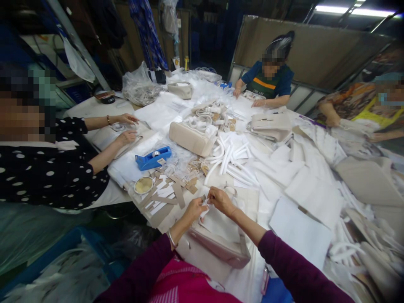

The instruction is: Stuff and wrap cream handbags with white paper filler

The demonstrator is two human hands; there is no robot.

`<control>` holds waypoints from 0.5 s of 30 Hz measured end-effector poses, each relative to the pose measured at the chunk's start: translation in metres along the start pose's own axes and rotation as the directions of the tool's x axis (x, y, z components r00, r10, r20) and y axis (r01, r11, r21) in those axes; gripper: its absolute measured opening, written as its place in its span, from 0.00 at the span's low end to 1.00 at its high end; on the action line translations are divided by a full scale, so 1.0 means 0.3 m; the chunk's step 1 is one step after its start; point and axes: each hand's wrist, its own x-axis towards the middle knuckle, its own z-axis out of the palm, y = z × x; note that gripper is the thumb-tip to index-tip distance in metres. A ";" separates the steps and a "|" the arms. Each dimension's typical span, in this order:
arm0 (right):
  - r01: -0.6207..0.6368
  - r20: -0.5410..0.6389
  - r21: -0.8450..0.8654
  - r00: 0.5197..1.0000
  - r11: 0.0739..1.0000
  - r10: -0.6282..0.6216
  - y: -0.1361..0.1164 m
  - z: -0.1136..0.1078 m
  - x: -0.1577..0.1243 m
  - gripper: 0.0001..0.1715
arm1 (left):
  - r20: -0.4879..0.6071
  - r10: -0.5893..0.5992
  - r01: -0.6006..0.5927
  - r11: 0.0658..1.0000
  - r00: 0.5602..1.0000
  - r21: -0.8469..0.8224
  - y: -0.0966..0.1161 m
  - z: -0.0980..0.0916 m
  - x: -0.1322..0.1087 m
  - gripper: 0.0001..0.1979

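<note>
In front of me on the table lies a beige handbag (225, 248), its base edge turned toward my body. Above its far part my left hand (193, 211) is closed in a pinch on a small white piece of wrapping (204, 207). Close beside it, my right hand (221, 201) is also closed, fingertips bent down at the same white wrapping. Whether it is paper or plastic I cannot tell. Just past my hands lie white foam tubes (232, 155) and brown hang tags (191, 185). Left of them are strips of white and grey card (164, 195).
A blue tape dispenser (153, 158) and a round tin (143, 184) stand to the left. Another beige bag (192, 136) lies mid-table; white sheets (299, 227) cover the right. Co-workers sit left, across and right. A blue crate (78, 240) full of plastic stands below left.
</note>
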 end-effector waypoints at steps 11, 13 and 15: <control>-0.101 0.291 0.096 0.954 0.990 0.069 0.035 -0.036 0.104 0.10 | -0.006 0.027 -0.027 1.000 1.000 0.008 -0.010 0.010 0.018 0.15; -0.167 0.394 0.140 0.914 0.976 0.100 0.039 -0.045 0.133 0.12 | -0.015 0.025 -0.025 1.000 1.000 -0.009 -0.001 0.011 0.015 0.14; -0.243 0.495 0.181 0.860 0.953 0.126 0.039 -0.053 0.157 0.12 | -0.018 0.019 -0.020 0.999 1.000 -0.027 0.009 0.010 0.009 0.14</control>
